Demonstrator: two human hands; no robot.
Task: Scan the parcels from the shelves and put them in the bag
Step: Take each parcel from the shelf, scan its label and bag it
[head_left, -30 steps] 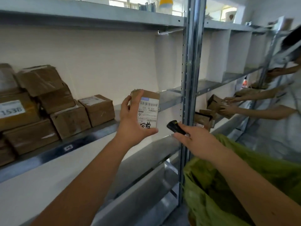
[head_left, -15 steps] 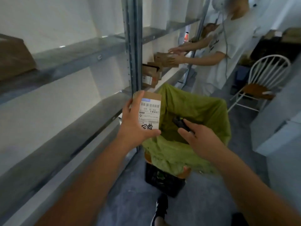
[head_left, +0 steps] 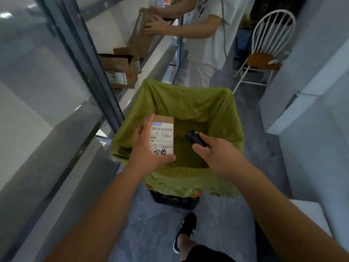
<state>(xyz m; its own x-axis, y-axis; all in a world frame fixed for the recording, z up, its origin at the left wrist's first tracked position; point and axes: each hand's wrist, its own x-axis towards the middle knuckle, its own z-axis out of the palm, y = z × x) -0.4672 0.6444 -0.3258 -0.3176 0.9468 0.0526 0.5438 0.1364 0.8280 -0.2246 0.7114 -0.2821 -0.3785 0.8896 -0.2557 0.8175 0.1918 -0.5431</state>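
Head view: grey floor (head_left: 236,233), metal shelves (head_left: 79,53), white chair (head_left: 264,44).

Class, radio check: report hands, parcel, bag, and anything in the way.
Left hand grips parcel, label up, over open green bag. Right hand holds scanner above bag. Nothing between parcel and bag.

green bag (head_left: 188,103), brown parcel (head_left: 164,120), black scanner (head_left: 194,139)

Head-worn view, steeply downward, close
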